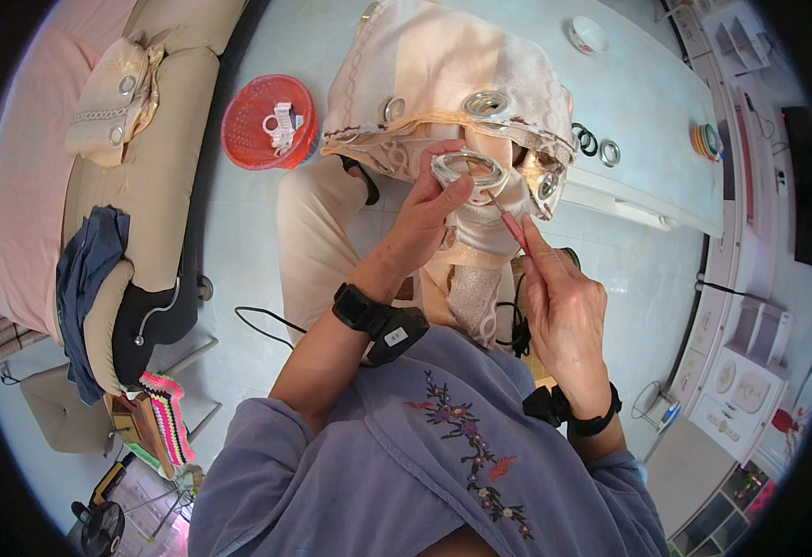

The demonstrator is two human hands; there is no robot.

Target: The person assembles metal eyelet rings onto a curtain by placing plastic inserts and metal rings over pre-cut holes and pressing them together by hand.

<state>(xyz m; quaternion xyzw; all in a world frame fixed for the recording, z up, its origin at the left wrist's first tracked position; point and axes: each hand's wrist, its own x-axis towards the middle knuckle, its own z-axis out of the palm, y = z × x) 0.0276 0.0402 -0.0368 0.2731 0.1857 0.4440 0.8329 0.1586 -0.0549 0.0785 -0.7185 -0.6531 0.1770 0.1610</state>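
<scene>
My left hand [440, 193] grips a silver curtain grommet ring [467, 169] set in the curtain fabric, with the thumb over its near rim. In my right hand [564, 299] is a small tool with a pink handle [515, 232], its thin metal shaft pointing at the fabric just below that ring. The exact kind of tip cannot be made out. The beige patterned curtain [447, 63] is heaped over the white table's end and hangs down to my lap. More silver grommets [486, 104] show along its band, one [548, 185] at the right fold.
Two dark rings [585, 139] and a silver ring [610, 153] lie on the white table [649, 104], with a bowl [589, 35] and a tape roll [706, 142] farther off. A red plastic basket [270, 83] holding white pieces stands at left, near the sofa [176, 139].
</scene>
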